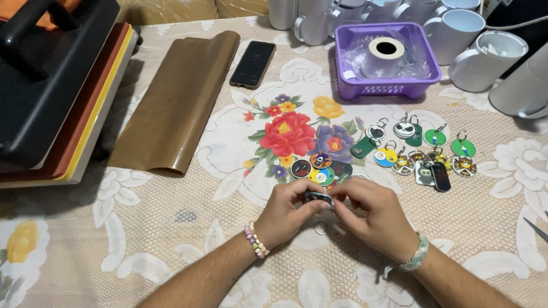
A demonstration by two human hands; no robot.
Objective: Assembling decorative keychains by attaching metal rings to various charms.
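Forearms: both come in from the bottom edge, a beaded bracelet [256, 240] on the left wrist, a woven band [416, 255] on the right.
Left hand [283, 212]: fingers curled, grip pinching one end of a small dark tag [318, 197].
Right hand [372, 212]: fingertips meet the left's, grip pinched on the tag's other end.
Tag: up off the tabletop [142, 228], caught between both hands, just in front of the person.
Loose ring [321, 228]: a small metal split ring lies flat on the lace cloth, right under the hands.
Round tags [317, 166]: a little cluster of printed discs, just beyond the knuckles, on the flower print.
Finished keychains [419, 151]: a spread of ringed ones to the right, well apart from the hands.
Purple basket [388, 88]: farther back, with a roll of tape [383, 56] inside.
White mugs [462, 31]: crowded along the far edge.
Phone [253, 64]: face up, dark, beside a brown sheet [177, 102].
Heat press [51, 85]: big and black, far left.
Scissor tip [535, 229]: pokes in at the right edge.
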